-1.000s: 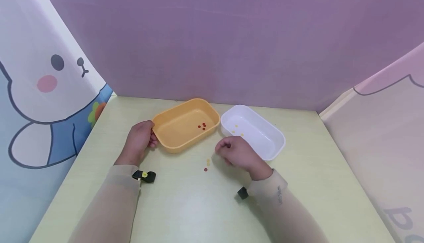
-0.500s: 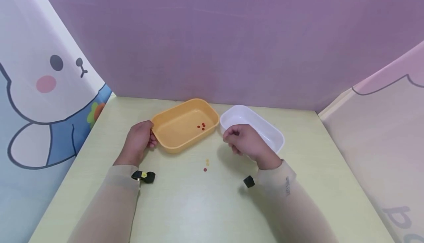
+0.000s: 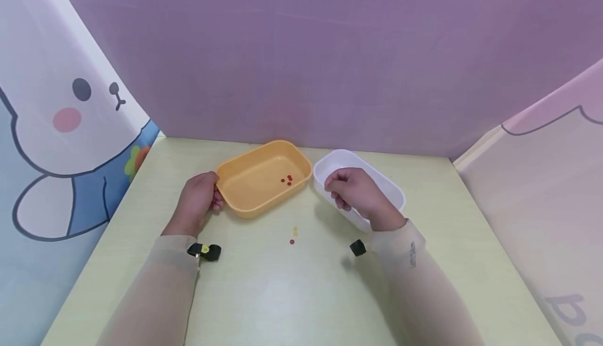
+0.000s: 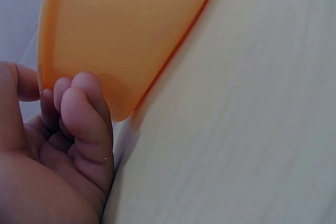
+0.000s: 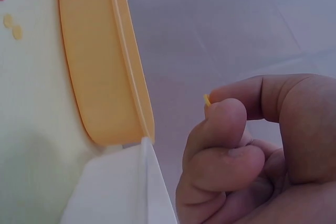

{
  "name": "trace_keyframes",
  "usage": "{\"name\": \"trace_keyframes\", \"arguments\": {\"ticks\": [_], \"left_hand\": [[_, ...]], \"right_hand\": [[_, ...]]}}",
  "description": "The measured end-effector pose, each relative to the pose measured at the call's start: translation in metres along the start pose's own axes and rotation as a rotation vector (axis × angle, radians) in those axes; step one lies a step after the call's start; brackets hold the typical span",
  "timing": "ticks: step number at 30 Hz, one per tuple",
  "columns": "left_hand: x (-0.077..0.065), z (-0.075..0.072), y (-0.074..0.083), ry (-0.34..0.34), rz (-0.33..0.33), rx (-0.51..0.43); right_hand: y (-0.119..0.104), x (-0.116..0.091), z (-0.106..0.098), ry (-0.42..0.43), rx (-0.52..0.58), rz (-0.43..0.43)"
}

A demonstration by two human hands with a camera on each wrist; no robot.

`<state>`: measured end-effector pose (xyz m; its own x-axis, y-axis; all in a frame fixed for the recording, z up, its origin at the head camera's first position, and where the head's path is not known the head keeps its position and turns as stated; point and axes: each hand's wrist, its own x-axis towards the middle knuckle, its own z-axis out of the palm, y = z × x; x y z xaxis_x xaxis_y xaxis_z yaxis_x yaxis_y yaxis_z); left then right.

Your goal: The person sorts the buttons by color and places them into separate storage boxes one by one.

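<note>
My right hand [image 3: 355,191] hovers over the white tray [image 3: 332,163], hiding much of its inside. Between thumb and index fingertip it pinches a small yellow disc [image 5: 207,100], seen edge-on in the right wrist view. My left hand [image 3: 200,194] grips the left end of the orange tray [image 3: 249,178] at its rim, fingers curled against the outer wall in the left wrist view. Several small red discs [image 3: 283,180] lie at the right end inside the orange tray. In front of the trays, two yellow discs [image 3: 295,230] and a red disc [image 3: 292,242] lie on the table.
Both trays stand on a pale table [image 3: 264,293], their near corners side by side. A purple backdrop [image 3: 301,63] rises behind them. Printed panels [image 3: 66,121] flank the table. A black strap piece [image 3: 358,247] hangs at the right wrist.
My right hand has moved up and to the right, from the table in front of the white tray to above it. The left hand and the orange tray have stayed put.
</note>
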<state>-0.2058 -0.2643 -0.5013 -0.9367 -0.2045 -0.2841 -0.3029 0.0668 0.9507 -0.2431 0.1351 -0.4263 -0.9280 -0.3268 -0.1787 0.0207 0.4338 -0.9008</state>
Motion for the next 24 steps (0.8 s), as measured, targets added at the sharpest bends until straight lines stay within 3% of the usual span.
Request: {"name": "trace_keyframes", "arguments": {"ticks": [24], "left_hand": [[-0.001, -0.001, 0.001, 0.002, -0.015, -0.001]], "right_hand": [[-0.005, 0.02, -0.026, 0.063, 0.001, 0.041]]}}
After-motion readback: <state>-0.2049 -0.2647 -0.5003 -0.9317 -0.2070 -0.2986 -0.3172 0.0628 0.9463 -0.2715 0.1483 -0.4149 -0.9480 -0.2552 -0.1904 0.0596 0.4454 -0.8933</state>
